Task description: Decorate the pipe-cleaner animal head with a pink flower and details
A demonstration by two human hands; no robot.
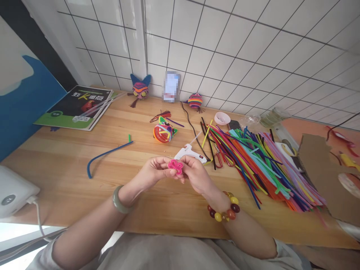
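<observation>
A small pink pipe-cleaner flower (pixel 175 165) is pinched between both my hands above the wooden table (pixel 70 180). My left hand (pixel 156 170) grips it from the left with fingers curled; a green bangle circles that wrist. My right hand (pixel 195 173) grips it from the right; a beaded bracelet circles that wrist. Just behind my hands lies a white glue gun (pixel 189 153).
A big pile of coloured pipe cleaners (pixel 258 165) lies to the right, beside cardboard (pixel 323 176). A bent blue pipe cleaner (pixel 105 155) lies left. Woven cat-like figures (pixel 163 132) (pixel 140 90), a book (pixel 77 107) and a white device (pixel 12 191) stand around.
</observation>
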